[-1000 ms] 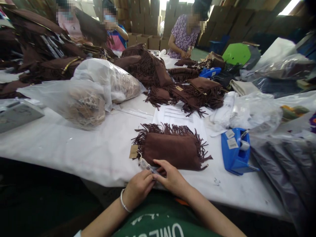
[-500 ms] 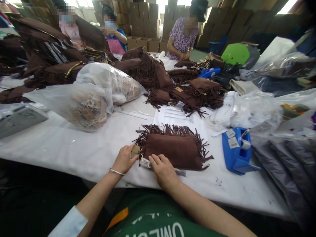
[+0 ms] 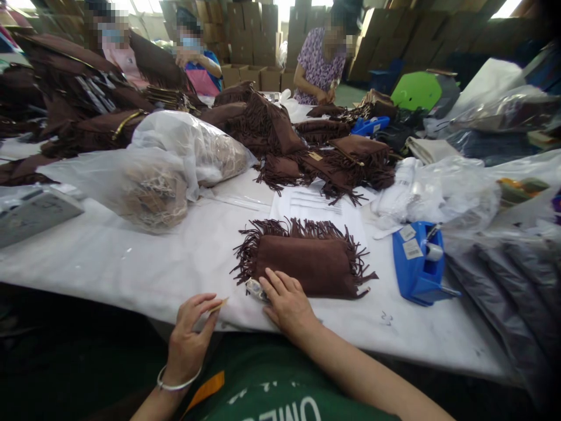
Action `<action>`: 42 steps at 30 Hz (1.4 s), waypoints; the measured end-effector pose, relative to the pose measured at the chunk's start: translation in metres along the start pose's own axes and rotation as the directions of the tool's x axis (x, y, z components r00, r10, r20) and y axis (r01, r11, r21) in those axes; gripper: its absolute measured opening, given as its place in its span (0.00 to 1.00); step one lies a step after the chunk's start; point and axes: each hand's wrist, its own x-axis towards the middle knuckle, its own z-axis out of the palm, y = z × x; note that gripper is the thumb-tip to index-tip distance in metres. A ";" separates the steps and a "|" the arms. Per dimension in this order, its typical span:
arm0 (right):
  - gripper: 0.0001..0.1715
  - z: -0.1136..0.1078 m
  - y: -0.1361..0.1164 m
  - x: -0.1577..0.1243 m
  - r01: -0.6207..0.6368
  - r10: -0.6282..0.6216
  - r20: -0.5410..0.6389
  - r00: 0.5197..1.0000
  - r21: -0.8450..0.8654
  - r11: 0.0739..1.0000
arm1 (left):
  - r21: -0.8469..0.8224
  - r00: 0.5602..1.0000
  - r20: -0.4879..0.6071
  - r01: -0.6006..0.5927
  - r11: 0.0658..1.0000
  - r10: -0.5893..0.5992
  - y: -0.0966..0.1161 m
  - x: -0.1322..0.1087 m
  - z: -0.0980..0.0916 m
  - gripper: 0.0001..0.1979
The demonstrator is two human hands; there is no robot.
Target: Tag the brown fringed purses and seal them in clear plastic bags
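Note:
A dark brown fringed bag [image 3: 307, 264] lies flat on the white-covered table, its fringe spread along the far side and both ends. My right hand [image 3: 289, 307] rests on its near left edge with the fingers laid flat, the thumb side partly under view. Beside those fingertips is a small piece wrapped in clear plastic [image 3: 255, 289], partly covered by the hand. At the table's front edge, left of the bag, my left hand [image 3: 193, 330] pinches a small tan tag [image 3: 219, 305] between thumb and fingers.
A blue tape dispenser [image 3: 418, 263] stands right of the bag. Plastic bags of tan tags [image 3: 153, 193] lie at left, near a grey box [image 3: 37, 213]. Printed papers [image 3: 315, 203] and more brown fringed bags [image 3: 280, 126] lie beyond. Several people work across the table.
My left hand has drawn back from the bag's left end toward me, carrying the tan tag. My right hand stays on the bag.

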 end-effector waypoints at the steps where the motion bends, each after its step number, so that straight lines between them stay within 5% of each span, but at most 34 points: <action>1: 0.39 0.005 -0.001 0.001 0.005 -0.005 -0.002 1.000 -0.017 1.000 | 0.021 0.996 0.013 -0.085 0.996 0.085 0.001 -0.006 0.002 0.09; 7: 0.24 0.000 0.013 0.021 0.028 -0.028 0.059 0.998 0.005 1.000 | -0.011 0.912 0.260 -0.324 0.946 0.316 0.009 -0.018 0.036 0.18; 14: 0.31 -0.018 0.025 0.022 0.057 -0.063 0.105 0.993 0.053 0.997 | -0.042 0.796 0.411 -0.471 0.881 0.445 0.023 -0.009 0.065 0.17; 20: 0.43 -0.025 0.018 -0.003 0.014 -0.049 0.057 0.997 0.492 0.871 | -0.079 0.868 0.308 -0.385 0.919 0.390 0.040 0.023 0.051 0.17; 23: 0.22 -0.036 0.017 0.004 -0.070 0.127 -0.034 0.991 0.676 0.733 | -0.095 0.857 0.367 -0.352 0.931 0.362 0.053 0.051 0.059 0.16; 26: 0.10 -0.042 0.027 0.018 -0.185 0.305 -0.106 0.946 0.597 0.781 | -0.112 0.913 0.336 -0.204 0.972 0.231 0.056 0.071 0.067 0.16; 30: 0.20 -0.044 0.034 0.019 -0.302 0.396 -0.231 0.889 0.356 0.885 | -0.105 0.962 0.246 0.146 0.984 -0.117 0.036 0.064 0.055 0.16; 33: 0.36 -0.036 0.019 0.008 -0.131 0.151 -0.158 0.976 0.130 0.983 | -0.239 0.855 0.315 0.492 0.838 -0.412 0.013 0.037 0.040 0.20; 36: 0.46 -0.018 0.001 0.003 0.008 -0.009 0.059 0.998 0.018 1.000 | -0.377 0.635 0.484 0.773 0.511 -0.603 0.005 0.008 0.033 0.26; 39: 0.41 -0.003 0.001 0.010 -0.013 0.024 0.187 0.982 -0.056 0.998 | -0.435 0.447 0.671 0.883 0.174 -0.592 0.011 -0.011 0.038 0.27; 41: 0.34 -0.002 0.010 0.018 -0.004 0.024 0.221 0.975 -0.087 0.996 | -0.450 0.395 0.764 0.893 0.018 -0.511 0.016 -0.016 0.047 0.29; 42: 0.33 -0.005 0.015 0.023 0.006 0.015 0.218 0.976 -0.095 0.996 | -0.473 0.406 0.790 0.880 -0.037 -0.459 0.018 -0.016 0.054 0.30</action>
